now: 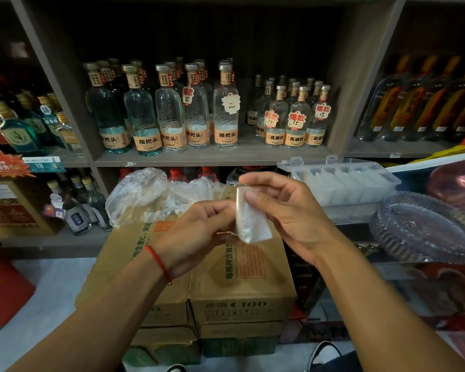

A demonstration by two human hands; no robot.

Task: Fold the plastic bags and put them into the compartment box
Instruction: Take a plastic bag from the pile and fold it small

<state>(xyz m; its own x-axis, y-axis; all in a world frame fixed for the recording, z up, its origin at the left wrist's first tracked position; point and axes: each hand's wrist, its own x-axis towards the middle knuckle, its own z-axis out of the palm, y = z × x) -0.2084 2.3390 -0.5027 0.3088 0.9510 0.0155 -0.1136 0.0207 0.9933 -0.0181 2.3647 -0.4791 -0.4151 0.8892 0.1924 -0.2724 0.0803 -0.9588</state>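
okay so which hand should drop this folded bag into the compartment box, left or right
Right, probably. The right hand already pinches the folded bag, and the compartment box sits open on that same side, just beyond it. The left hand would have to cross over.

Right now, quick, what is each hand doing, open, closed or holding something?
Left hand: fingers pinch the folded plastic bag at its left edge.
Right hand: thumb and fingers grip the same bag from the top.
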